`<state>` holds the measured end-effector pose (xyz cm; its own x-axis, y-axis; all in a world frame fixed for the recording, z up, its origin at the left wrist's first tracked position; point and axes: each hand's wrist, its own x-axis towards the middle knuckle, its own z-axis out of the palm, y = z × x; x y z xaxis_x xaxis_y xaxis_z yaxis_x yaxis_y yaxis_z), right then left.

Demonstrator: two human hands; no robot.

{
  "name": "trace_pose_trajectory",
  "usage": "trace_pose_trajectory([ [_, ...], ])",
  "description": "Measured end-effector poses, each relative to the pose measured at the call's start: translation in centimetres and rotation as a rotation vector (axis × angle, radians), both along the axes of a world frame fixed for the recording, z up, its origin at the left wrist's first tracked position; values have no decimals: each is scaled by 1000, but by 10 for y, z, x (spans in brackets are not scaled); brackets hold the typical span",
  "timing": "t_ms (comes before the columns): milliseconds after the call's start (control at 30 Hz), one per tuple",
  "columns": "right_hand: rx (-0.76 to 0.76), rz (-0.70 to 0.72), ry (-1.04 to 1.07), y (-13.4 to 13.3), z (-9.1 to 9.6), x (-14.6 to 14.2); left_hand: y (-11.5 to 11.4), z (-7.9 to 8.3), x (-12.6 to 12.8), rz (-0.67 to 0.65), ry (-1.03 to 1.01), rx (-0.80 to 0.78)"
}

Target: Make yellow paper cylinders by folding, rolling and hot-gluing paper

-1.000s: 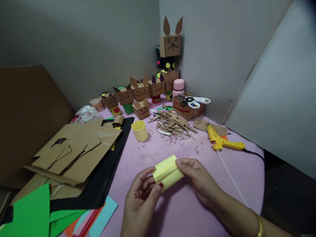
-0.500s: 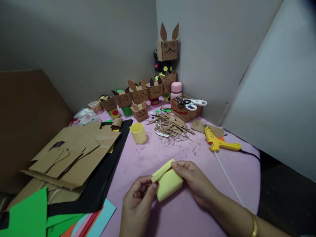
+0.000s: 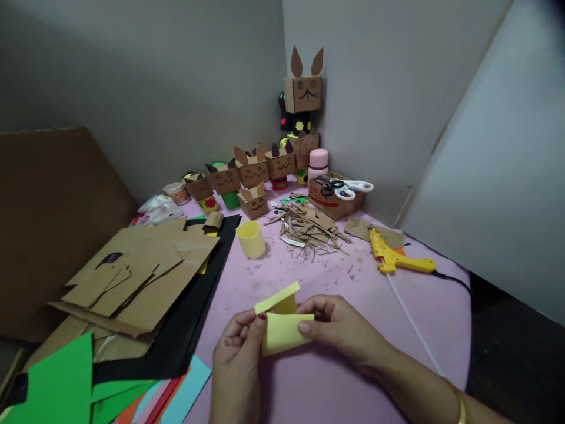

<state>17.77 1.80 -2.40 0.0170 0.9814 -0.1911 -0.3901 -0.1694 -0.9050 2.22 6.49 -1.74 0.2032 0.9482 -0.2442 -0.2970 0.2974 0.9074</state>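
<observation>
Between my hands is a piece of yellow paper, bent over into a loose loop with a folded strip along its far edge. My left hand pinches its left end, thumb in front. At the right end, the thumb and fingers of my right hand grip the near layer, and a gap shows between that layer and the far strip. Beyond the hands a yellow paper ring stands upright on the pink table. Farther off lies a heap of cardboard scraps.
A yellow glue gun with a white glue stick lies right. A cardboard box holds scissors. Cardboard animal figures line the back. Cardboard sheets, black sheets and coloured paper cover the left.
My right hand has shifted its grip from the far strip to the near layer. The yellow paper has opened into a wider gap and turned more level. The view has shifted slightly.
</observation>
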Motion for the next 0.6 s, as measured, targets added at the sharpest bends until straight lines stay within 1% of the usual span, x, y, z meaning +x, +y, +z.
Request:
trace_pose_trajectory([
  [67, 4, 22, -4, 0, -1, 1, -1, 0, 0, 27, -26, 4],
  [133, 6, 2, -22, 0, -3, 1, -3, 3, 0, 27, -42, 14],
  [233, 12, -35, -44, 1, -5, 2, -9, 8, 2, 4, -5, 47],
  [333, 8, -65, -10, 3, -5, 2, -14, 12, 3, -47, 59, 70],
  [433, -11, -110, -22, 3, -5, 2, -17, 11, 3, -68, 145, 125],
  [533, -13, -126, -57, 3, -4, 3, -19, 8, 3, -82, 199, 199],
  [600, -19, -126, -47, 3, -3, 3, -19, 7, 3, -95, 204, 198],
])
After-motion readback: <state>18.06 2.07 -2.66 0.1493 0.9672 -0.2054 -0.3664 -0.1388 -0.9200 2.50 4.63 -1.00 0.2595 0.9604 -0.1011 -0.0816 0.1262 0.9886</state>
